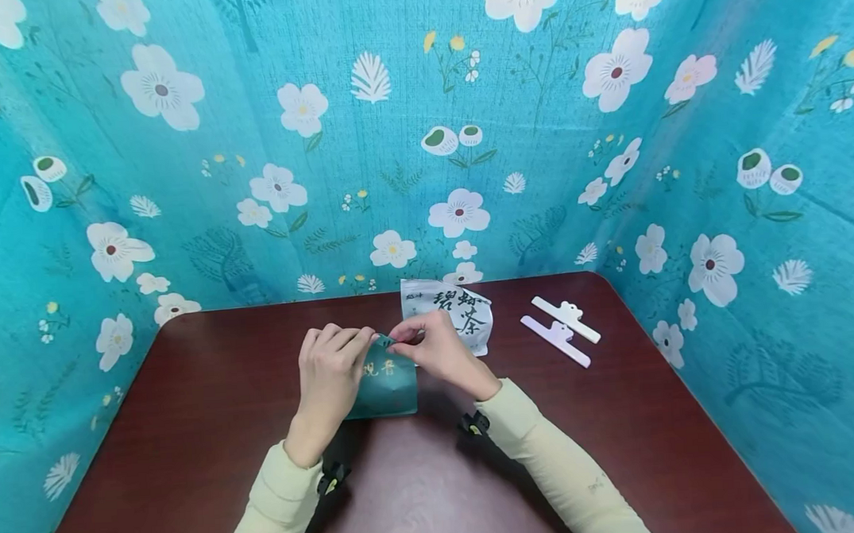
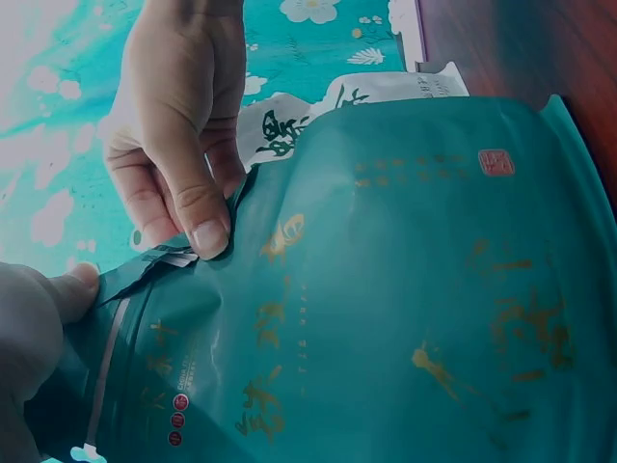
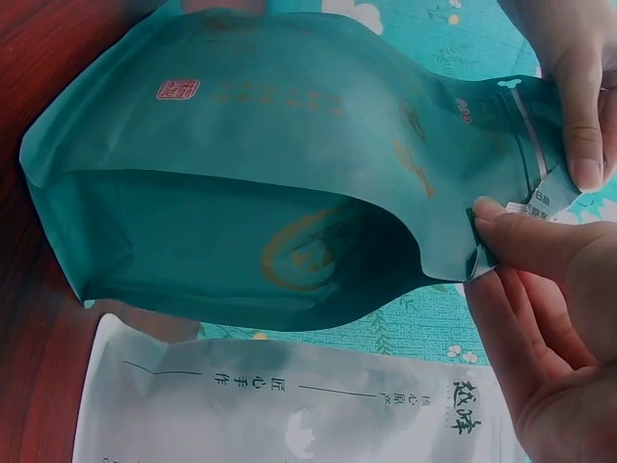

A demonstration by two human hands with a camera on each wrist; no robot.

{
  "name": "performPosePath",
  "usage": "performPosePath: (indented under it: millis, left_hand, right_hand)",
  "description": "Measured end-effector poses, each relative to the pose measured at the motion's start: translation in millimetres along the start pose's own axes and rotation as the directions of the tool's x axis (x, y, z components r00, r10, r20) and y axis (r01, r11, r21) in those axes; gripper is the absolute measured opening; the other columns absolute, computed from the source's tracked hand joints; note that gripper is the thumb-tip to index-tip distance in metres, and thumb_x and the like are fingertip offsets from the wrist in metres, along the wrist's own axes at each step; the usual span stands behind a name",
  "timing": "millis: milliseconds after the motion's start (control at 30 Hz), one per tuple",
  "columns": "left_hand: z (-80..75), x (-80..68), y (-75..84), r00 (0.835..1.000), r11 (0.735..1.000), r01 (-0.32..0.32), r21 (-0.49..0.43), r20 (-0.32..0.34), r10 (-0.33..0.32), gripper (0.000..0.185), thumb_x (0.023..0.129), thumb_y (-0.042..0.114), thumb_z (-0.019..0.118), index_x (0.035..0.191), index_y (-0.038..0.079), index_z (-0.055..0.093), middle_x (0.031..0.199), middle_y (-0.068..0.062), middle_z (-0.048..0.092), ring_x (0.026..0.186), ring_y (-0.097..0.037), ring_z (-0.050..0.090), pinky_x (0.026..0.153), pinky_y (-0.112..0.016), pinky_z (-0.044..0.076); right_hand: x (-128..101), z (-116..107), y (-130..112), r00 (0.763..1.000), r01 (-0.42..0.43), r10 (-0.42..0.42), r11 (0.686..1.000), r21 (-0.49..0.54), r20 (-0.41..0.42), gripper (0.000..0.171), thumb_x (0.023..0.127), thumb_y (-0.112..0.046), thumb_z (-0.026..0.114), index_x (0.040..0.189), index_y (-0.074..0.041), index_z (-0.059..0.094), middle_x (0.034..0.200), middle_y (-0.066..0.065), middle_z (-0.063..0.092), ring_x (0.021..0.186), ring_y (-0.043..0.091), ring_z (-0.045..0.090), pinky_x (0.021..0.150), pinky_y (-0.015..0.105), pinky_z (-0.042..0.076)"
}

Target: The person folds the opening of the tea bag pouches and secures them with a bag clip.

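Note:
A green tea pouch (image 1: pixel 385 387) with gold characters stands on the table, its top held by both hands. My left hand (image 1: pixel 331 374) grips the top edge at one corner. Along the same edge, my right hand (image 1: pixel 438 349) pinches the opposite side between thumb and fingers. In the left wrist view the top strip (image 2: pixel 154 265) between the hands looks creased and bent over; whether it is torn through, I cannot tell. The right wrist view shows the pouch's folded side (image 3: pixel 222 236). Behind the right hand stands a white tea pouch (image 1: pixel 483 320) with black characters.
Two flat bag clips lie on the right of the dark red table (image 1: pixel 211 403): a white clip (image 1: pixel 580 326) and a pale purple clip (image 1: pixel 544 334). A turquoise flowered curtain (image 1: pixel 393 141) hangs behind the table and along its sides.

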State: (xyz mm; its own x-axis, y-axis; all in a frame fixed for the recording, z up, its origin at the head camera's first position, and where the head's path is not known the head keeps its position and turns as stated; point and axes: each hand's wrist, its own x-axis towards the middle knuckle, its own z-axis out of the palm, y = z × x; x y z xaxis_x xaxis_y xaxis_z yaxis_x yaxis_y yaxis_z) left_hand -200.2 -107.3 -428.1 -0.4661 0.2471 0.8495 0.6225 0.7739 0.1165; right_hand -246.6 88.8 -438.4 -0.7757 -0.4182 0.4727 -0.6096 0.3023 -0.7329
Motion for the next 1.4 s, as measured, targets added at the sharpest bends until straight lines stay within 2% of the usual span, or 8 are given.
performPosePath:
  millis: [233,400,500,833,1067,1200,1300,1400]
  left_hand:
    - [-1.0,3.3,0.3,0.999,1.0,0.0,0.009,0.048,0.0,0.018,0.082,0.018,0.086,0.095,0.008,0.081,0.084,-0.006,0.075,0.074,-0.023,0.059,0.069,-0.039,0.04]
    - [0.2,4.0,1.0,0.996,1.0,0.009,0.004,0.093,-0.01,0.014,0.081,0.019,0.087,0.09,0.011,0.081,0.081,-0.003,0.071,0.075,-0.022,0.057,0.073,-0.041,0.038]
    - [0.3,4.9,1.4,0.995,1.0,0.011,-0.011,0.095,-0.01,0.01,0.082,0.017,0.086,0.089,0.011,0.081,0.08,-0.002,0.07,0.073,-0.022,0.057,0.073,-0.041,0.037]
    - [-2.8,1.4,-6.7,0.986,0.999,-0.029,-0.038,0.161,0.035,0.008,0.089,0.017,0.079,0.096,0.012,0.081,0.086,-0.001,0.072,0.079,-0.022,0.057,0.073,-0.04,0.038]
    - [-4.5,2.3,-11.9,0.987,0.998,-0.023,-0.057,0.16,0.032,0.007,0.091,0.014,0.077,0.096,0.012,0.082,0.084,-0.001,0.071,0.078,-0.021,0.057,0.074,-0.04,0.039]
    - [-4.7,1.1,-11.8,0.988,0.998,-0.019,-0.056,0.152,0.028,0.008,0.09,0.013,0.078,0.096,0.012,0.081,0.083,-0.001,0.071,0.077,-0.022,0.057,0.073,-0.04,0.039]
    - [-4.7,1.7,-11.4,0.988,0.998,-0.013,-0.059,0.153,0.022,0.009,0.09,0.013,0.078,0.097,0.011,0.081,0.084,-0.002,0.071,0.078,-0.022,0.057,0.074,-0.04,0.038]
    - [-4.8,4.1,-10.6,0.987,0.998,-0.013,-0.063,0.158,0.023,0.009,0.091,0.015,0.077,0.097,0.011,0.081,0.084,-0.002,0.072,0.078,-0.022,0.057,0.074,-0.04,0.039]
  right_hand:
    - [0,-1,0,1.0,-0.01,0.01,1.0,-0.011,-0.001,0.009,0.082,-0.001,0.083,0.088,-0.006,0.08,0.08,0.003,0.075,0.071,0.006,0.069,0.064,0.022,0.058]
    - [-2,0,-3,1.0,0.022,-0.021,0.999,-0.024,0.016,0.009,0.084,0.0,0.081,0.089,-0.006,0.079,0.081,0.004,0.075,0.072,0.006,0.069,0.066,0.022,0.058]
    - [-1,1,-4,0.999,0.037,-0.037,0.999,-0.023,0.016,0.009,0.085,0.0,0.08,0.09,-0.006,0.079,0.082,0.004,0.075,0.072,0.006,0.069,0.066,0.022,0.058]
    - [-4,2,1,0.999,0.049,-0.049,0.998,-0.028,0.005,0.008,0.084,0.0,0.081,0.09,-0.005,0.078,0.081,0.004,0.074,0.071,0.005,0.068,0.065,0.022,0.058]
    - [-3,3,-4,0.997,0.075,-0.075,0.994,-0.076,0.012,0.012,0.084,-0.002,0.082,0.095,-0.006,0.079,0.085,0.004,0.074,0.074,0.007,0.068,0.068,0.02,0.058]
    - [-6,2,-6,0.994,0.094,-0.092,0.995,-0.043,0.057,0.015,0.086,-0.01,0.082,0.101,-0.008,0.08,0.088,0.001,0.074,0.079,0.006,0.068,0.07,0.023,0.059]
    - [-5,1,-4,0.989,0.136,-0.134,0.99,-0.028,0.066,0.016,0.09,-0.015,0.079,0.104,-0.01,0.08,0.091,0.0,0.074,0.082,0.004,0.067,0.07,0.026,0.059]
    - [-3,1,-1,0.981,0.191,-0.188,0.98,-0.062,0.048,0.012,0.092,-0.014,0.076,0.103,-0.01,0.08,0.089,-0.001,0.073,0.079,0.003,0.065,0.068,0.026,0.058]
